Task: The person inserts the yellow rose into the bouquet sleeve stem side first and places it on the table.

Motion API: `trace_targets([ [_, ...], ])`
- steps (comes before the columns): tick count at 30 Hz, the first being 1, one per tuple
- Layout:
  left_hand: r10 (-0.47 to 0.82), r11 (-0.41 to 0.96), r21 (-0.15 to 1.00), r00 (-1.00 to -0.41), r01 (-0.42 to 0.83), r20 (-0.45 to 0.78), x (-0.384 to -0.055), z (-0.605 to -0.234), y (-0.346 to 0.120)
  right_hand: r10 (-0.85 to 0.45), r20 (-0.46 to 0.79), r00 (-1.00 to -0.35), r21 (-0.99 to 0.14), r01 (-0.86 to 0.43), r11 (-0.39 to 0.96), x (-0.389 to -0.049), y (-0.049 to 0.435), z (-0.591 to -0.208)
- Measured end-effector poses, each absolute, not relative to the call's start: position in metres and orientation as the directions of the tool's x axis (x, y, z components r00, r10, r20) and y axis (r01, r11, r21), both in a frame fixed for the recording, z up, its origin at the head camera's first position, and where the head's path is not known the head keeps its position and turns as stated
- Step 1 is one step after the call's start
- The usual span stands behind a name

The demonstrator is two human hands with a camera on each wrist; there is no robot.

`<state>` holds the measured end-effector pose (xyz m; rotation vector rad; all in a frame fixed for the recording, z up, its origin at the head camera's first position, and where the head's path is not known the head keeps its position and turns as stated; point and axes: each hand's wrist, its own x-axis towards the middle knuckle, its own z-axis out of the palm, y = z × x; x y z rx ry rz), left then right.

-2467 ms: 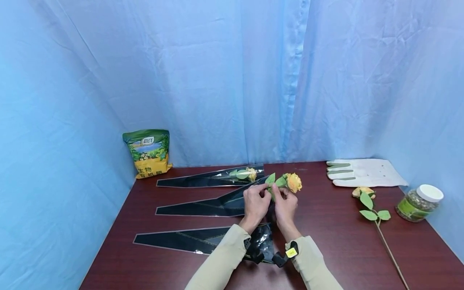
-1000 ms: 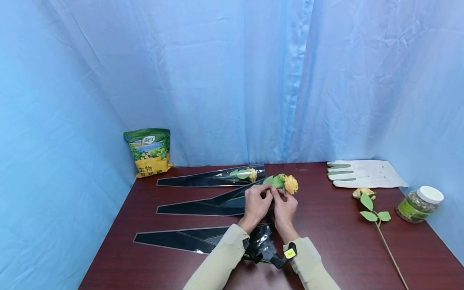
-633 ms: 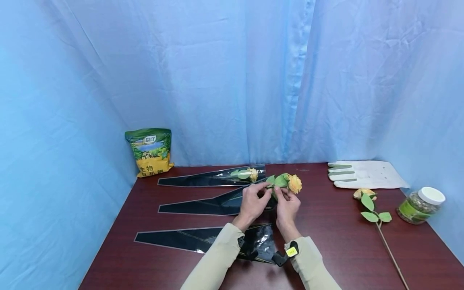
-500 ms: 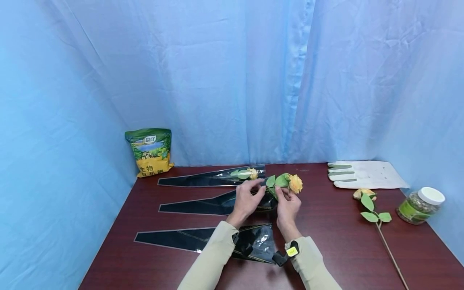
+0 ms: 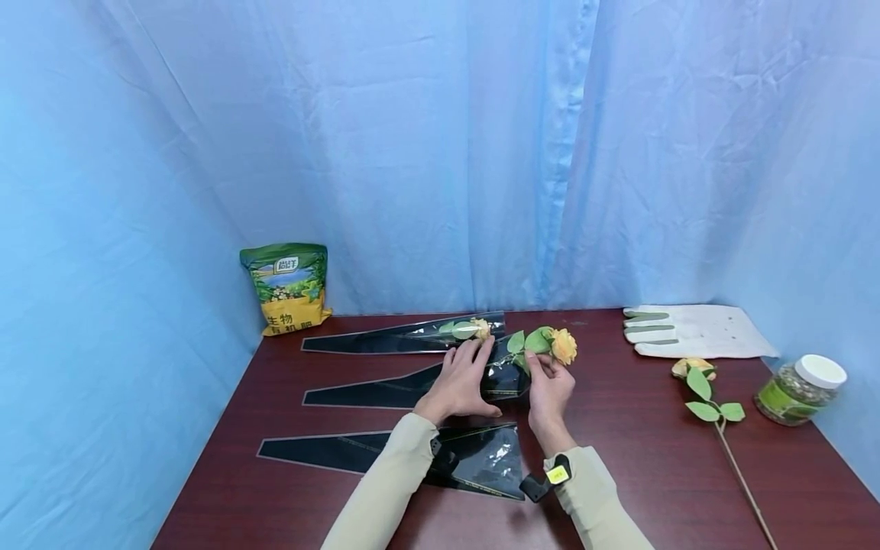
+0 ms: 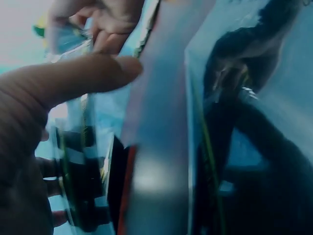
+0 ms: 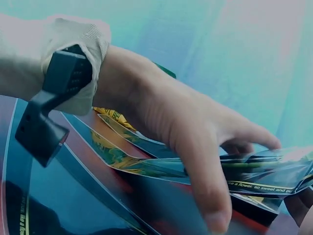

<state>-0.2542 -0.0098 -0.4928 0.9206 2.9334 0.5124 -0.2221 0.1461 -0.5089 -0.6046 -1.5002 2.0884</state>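
Note:
In the head view my right hand (image 5: pixel 552 391) pinches a yellow rose (image 5: pixel 564 347) just behind its bloom, beside the green leaves. The rose's stem runs into the mouth of the middle black-and-clear flower sleeve (image 5: pixel 392 392); whether the fingers also catch the film is unclear. My left hand (image 5: pixel 457 386) lies over this sleeve, fingers extended and thumb spread away from them. From the right wrist view the left hand (image 7: pixel 181 112) arches above the sleeve (image 7: pixel 254 169). The left wrist view is blurred, with the left thumb (image 6: pixel 93 76) near the right hand (image 6: pixel 112 24).
A wrapped rose (image 5: pixel 464 330) lies behind, and a flat sleeve (image 5: pixel 481 458) lies in front. To the right are another rose (image 5: pixel 718 428), a white glove (image 5: pixel 701 330) and a lidded jar (image 5: pixel 797 389). A fertilizer bag (image 5: pixel 289 290) stands back left.
My left hand has let go near the rose's leaves, moved left and toward me, and spread over the middle sleeve. The right hand keeps its pinch and has shifted slightly right with the rose.

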Motion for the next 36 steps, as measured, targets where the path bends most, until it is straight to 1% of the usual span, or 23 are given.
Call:
trace_targets([
  [4, 0.545, 0.794, 0.282, -0.836, 0.538, 0.062, -0.254, -0.495, -0.004, 0.621, -0.068, -0.781, -0.956, -0.128, -0.266, -0.222, 0.146, -0.506],
  [8, 0.532, 0.798, 0.294, -0.844, 0.525, 0.065, -0.255, -0.495, -0.003, 0.618, -0.072, -0.783, -0.957, -0.12, -0.263, -0.221, 0.148, -0.506],
  [12, 0.538, 0.782, 0.33, -0.84, 0.529, 0.071, -0.255, -0.495, -0.004, 0.612, -0.065, -0.788, -0.961, -0.116, -0.252, -0.219, 0.151, -0.505],
  [18, 0.553, 0.772, 0.319, -0.828, 0.549, 0.087, -0.256, -0.495, -0.005, 0.585, -0.059, -0.809, -0.97, -0.092, -0.226, -0.217, 0.156, -0.503],
  [24, 0.562, 0.766, 0.302, -0.82, 0.567, 0.112, -0.255, -0.495, -0.004, 0.494, -0.121, -0.861, -0.955, -0.034, -0.293, -0.214, 0.156, -0.504],
  [27, 0.56, 0.769, 0.295, -0.82, 0.567, 0.117, -0.254, -0.495, -0.003, 0.459, -0.145, -0.877, -0.945, -0.016, -0.328, -0.212, 0.155, -0.505],
  [32, 0.549, 0.771, 0.299, -0.824, 0.563, 0.136, -0.254, -0.495, -0.001, 0.446, -0.157, -0.881, -0.921, -0.033, -0.389, -0.211, 0.154, -0.506],
  [36, 0.547, 0.769, 0.301, -0.824, 0.564, 0.148, -0.254, -0.495, -0.001, 0.48, -0.153, -0.864, -0.909, -0.068, -0.411, -0.212, 0.153, -0.507],
])
